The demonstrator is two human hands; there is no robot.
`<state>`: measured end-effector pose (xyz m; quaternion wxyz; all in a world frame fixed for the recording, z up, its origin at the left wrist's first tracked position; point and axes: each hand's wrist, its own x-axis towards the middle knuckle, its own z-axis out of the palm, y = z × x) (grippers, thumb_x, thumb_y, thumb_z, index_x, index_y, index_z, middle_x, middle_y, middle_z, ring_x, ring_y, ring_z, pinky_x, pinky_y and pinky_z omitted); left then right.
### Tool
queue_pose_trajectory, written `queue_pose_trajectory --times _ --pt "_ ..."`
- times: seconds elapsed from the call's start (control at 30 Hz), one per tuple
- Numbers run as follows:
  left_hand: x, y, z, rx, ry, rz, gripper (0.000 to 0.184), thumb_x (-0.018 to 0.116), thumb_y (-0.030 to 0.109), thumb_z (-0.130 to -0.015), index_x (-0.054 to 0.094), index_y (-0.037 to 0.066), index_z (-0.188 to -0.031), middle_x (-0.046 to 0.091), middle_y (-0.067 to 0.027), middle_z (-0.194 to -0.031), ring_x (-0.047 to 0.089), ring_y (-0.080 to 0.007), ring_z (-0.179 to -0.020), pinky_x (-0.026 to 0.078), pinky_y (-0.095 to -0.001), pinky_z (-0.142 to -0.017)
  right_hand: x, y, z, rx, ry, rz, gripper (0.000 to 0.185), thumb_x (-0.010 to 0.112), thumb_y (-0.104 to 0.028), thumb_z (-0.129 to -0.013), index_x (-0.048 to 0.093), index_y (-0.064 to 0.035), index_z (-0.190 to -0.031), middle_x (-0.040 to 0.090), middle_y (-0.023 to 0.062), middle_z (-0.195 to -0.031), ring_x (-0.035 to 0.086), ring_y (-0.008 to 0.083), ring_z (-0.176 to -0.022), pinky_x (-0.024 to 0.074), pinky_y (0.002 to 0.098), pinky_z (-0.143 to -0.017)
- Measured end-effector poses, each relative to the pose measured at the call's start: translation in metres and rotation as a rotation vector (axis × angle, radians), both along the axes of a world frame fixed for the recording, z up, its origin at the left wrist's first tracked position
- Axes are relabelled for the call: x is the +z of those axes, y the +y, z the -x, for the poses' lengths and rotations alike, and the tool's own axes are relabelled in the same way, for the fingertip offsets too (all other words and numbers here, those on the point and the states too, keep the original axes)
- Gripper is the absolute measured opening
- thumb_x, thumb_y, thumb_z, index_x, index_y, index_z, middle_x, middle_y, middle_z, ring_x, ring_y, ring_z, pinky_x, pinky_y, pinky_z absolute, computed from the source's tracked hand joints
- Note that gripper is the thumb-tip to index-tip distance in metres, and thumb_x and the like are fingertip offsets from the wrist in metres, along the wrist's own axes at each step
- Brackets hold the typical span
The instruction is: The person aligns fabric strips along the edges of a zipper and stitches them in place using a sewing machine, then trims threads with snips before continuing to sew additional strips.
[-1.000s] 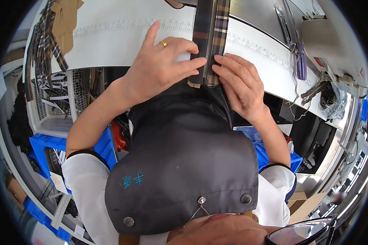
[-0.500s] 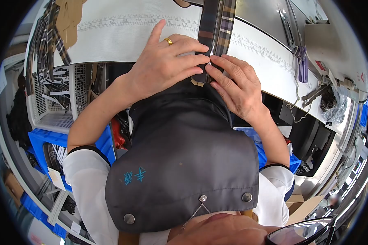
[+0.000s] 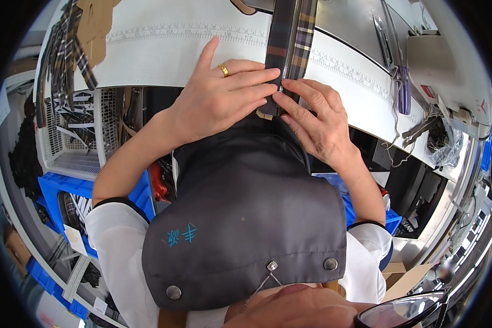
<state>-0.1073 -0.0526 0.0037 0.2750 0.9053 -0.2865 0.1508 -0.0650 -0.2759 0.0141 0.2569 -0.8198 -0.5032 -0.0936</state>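
Observation:
A long zipper strip (image 3: 286, 46) of dark tape with metal teeth runs toward me over the white table edge, with plaid fabric (image 3: 303, 44) along its right side. My left hand (image 3: 216, 101) wears a gold ring. Its fingers press the strip's left side, the little finger sticks up, and the thumb is hidden. From the right, my right hand (image 3: 320, 117) has bent fingers closed on the strip beside the teeth. The fingertips of both hands nearly meet at the zipper. A small tan piece (image 3: 264, 115) shows at the strip's near end, against the dark apron (image 3: 246, 191).
Ruler markings (image 3: 186, 30) cross the white table. Plaid strips (image 3: 65, 54) and brown cardboard (image 3: 95, 30) lie at left, above a white basket (image 3: 98, 131) of scraps. At right are a purple-handled tool (image 3: 403, 90) and a pale machine (image 3: 448, 71).
Both hands have stayed at the zipper strip with only slight shifts. The left hand sits a little lower, its little finger less raised, and its fingertips have shifted slightly across the strip.

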Motion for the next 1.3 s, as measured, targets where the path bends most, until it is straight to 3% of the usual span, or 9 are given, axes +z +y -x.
queue_pose_trajectory --times 0.13,0.33,0.53,0.97,1.07,1.3 --pt "0.0 -0.002 0.008 0.008 -0.001 -0.014 0.035 0.07 0.019 -0.074 0.062 0.012 -0.108 0.06 0.0039 -0.113 0.055 -0.0128 -0.109 0.016 -0.0562 -0.107 0.004 -0.001 0.0 0.008 0.066 0.011 0.043 0.074 -0.014 -0.065 0.066 -0.0111 -0.108 0.058 0.0043 -0.114 0.054 0.0229 -0.101 0.0439 0.0351 -0.084" --pt "-0.022 -0.009 0.012 0.085 -0.202 0.035 0.024 0.068 0.013 -0.075 0.063 0.013 -0.098 0.06 0.0027 -0.106 0.061 -0.0123 -0.101 0.01 -0.0496 -0.112 -0.002 0.0 0.001 -0.002 0.034 -0.014 0.046 0.074 -0.01 -0.063 0.065 -0.011 -0.108 0.058 0.004 -0.114 0.054 0.0228 -0.101 0.0439 0.0354 -0.084" --pt "-0.026 -0.011 0.01 0.087 -0.24 0.092 0.011 0.067 0.011 -0.076 0.061 0.015 -0.085 0.062 0.0042 -0.101 0.064 -0.0119 -0.096 0.011 -0.0482 -0.113 -0.003 0.001 0.003 -0.022 0.032 -0.026 0.045 0.073 -0.006 -0.062 0.066 -0.0105 -0.106 0.058 0.0037 -0.112 0.054 0.0225 -0.101 0.0441 0.035 -0.084" --pt "-0.023 -0.009 0.013 0.077 -0.175 0.079 0.022 0.073 0.016 -0.069 0.06 0.013 -0.086 0.062 0.0012 -0.104 0.062 -0.0154 -0.101 0.015 -0.0532 -0.109 -0.002 0.002 0.003 -0.004 0.019 -0.058 0.045 0.071 -0.005 -0.059 0.065 -0.0059 -0.104 0.058 0.0067 -0.109 0.054 0.0247 -0.098 0.045 0.0365 -0.081" --pt "-0.019 -0.01 0.014 0.039 -0.107 0.149 0.025 0.072 0.013 -0.07 0.061 0.009 -0.091 0.064 -0.0047 -0.106 0.061 -0.0201 -0.104 0.006 -0.0515 -0.111 -0.002 0.005 0.004 0.001 -0.012 -0.071 0.046 0.072 -0.005 -0.059 0.064 -0.0036 -0.104 0.059 0.0076 -0.107 0.055 0.0242 -0.096 0.0459 0.0356 -0.079" --pt "-0.019 -0.013 0.013 0.091 -0.108 0.197 0.024 0.075 0.021 -0.068 0.064 0.011 -0.087 0.063 -0.0003 -0.102 0.061 -0.0163 -0.1 0.014 -0.0542 -0.108 -0.005 0.01 0.003 0.005 -0.034 -0.099 0.042 0.071 -0.007 -0.059 0.064 -0.0028 -0.099 0.06 0.0078 -0.102 0.056 0.023 -0.089 0.0456 0.0345 -0.075"
